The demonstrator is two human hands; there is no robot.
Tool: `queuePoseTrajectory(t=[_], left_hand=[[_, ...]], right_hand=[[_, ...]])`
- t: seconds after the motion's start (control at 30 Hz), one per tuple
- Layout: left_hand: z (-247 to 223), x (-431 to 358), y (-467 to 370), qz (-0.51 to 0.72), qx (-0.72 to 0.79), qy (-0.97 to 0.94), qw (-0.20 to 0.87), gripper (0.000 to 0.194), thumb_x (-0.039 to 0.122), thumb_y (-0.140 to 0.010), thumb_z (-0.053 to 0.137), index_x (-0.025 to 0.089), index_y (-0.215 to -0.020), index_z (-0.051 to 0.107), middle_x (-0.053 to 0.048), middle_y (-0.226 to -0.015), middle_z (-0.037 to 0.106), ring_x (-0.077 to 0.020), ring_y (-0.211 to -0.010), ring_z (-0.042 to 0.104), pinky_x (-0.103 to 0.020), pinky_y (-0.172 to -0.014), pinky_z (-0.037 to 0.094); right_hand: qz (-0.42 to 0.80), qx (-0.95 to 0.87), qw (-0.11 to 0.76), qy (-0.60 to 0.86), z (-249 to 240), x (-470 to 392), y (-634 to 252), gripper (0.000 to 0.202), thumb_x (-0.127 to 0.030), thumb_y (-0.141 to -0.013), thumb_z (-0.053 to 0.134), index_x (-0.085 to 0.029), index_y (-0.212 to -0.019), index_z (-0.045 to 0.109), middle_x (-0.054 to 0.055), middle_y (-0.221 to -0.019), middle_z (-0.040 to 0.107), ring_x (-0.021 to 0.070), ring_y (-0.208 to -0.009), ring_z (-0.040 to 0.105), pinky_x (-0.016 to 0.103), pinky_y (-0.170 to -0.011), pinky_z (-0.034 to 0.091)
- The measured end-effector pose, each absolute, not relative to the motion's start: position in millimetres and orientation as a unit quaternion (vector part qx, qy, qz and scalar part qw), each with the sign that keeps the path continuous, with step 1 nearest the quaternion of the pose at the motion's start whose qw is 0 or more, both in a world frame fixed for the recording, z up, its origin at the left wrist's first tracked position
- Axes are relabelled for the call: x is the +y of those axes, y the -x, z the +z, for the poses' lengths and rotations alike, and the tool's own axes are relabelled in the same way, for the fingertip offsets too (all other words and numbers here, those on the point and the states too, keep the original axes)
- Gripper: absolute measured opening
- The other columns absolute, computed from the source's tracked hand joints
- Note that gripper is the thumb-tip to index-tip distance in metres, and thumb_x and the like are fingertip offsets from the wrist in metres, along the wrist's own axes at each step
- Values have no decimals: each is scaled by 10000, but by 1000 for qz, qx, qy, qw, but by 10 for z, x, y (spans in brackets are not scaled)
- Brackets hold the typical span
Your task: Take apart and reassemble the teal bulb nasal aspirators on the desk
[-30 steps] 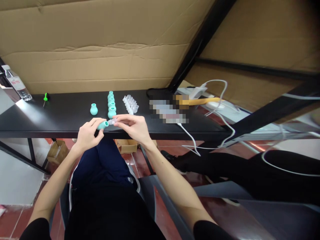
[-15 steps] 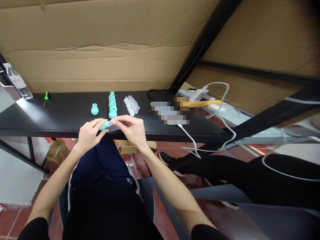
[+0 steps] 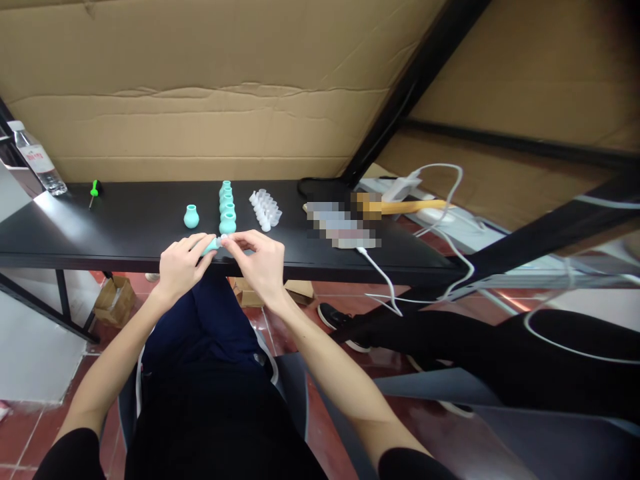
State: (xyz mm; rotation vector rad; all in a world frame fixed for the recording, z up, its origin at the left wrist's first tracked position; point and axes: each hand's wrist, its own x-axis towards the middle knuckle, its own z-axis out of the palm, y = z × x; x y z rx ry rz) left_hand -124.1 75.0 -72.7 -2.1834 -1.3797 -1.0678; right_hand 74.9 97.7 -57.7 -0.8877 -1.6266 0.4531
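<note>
Over the front edge of the black table (image 3: 135, 233), my left hand (image 3: 183, 265) is closed round a teal bulb-shaped piece (image 3: 211, 247), tilted on its side. My right hand (image 3: 261, 261) pinches a small clear-white piece (image 3: 223, 239) at the neck of the teal one. Fingers partly hide both pieces. Just beyond my hands runs a row of several teal bulbs (image 3: 228, 224), openings up. One more teal bulb (image 3: 191, 217) stands alone to the left. Right of the row is a cluster of clear-white pieces (image 3: 266, 210).
A water bottle (image 3: 40, 160) and a green-handled tool (image 3: 95, 192) are at the left. At the right lie a blurred-out phone-like object (image 3: 340, 225) with a white cable (image 3: 380, 270) and a yellow object (image 3: 420, 206). Another person's dark-clothed leg (image 3: 450, 337) extends below the table.
My right hand has shifted slightly left, toward my left hand. Less of the clear-white piece shows between the fingers and the teal bulb. The camera view has shifted slightly.
</note>
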Motion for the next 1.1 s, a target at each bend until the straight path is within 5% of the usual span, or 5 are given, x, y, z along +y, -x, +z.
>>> queuePoseTrajectory(t=[0.47, 0.67, 0.87, 1.1], left_hand=[[-758, 787, 1242, -361, -470, 761, 264, 359, 368, -1183, 527, 216, -1323, 820, -85, -1244, 863, -227, -948, 782, -357, -809, 540], [-788, 792, 1282, -376, -446, 771, 257, 360, 348, -1186, 515, 191, -1347, 796, -114, -1226, 854, -246, -1019, 786, -367, -884, 574], [-770, 799, 1312, -403, -411, 769, 278, 353, 390, -1177, 568, 151, -1321, 784, -121, -1172, 850, -246, -1002, 781, -354, -874, 590], [-785, 809, 1324, -398, -407, 780, 259, 318, 342, -1180, 555, 185, -1283, 812, -110, -1128, 855, -239, -963, 778, -363, -839, 572]], right_hand=[[331, -621, 570, 424, -460, 907, -691, 433, -638, -871, 852, -214, -786, 844, 43, -687, 811, 236, -672, 787, 350, -754, 614], [401, -649, 555, 332, -511, 1016, -742, 450, -652, -792, 926, -217, -745, 821, 59, -742, 826, 236, -690, 785, 347, -704, 623], [335, -709, 556, 275, -547, 1066, -764, 372, -579, -829, 935, -240, -721, 823, 56, -838, 853, 236, -748, 778, 387, -781, 628], [389, -706, 532, 259, -579, 1105, -787, 390, -612, -835, 926, -236, -783, 839, 48, -821, 846, 247, -755, 793, 395, -784, 654]])
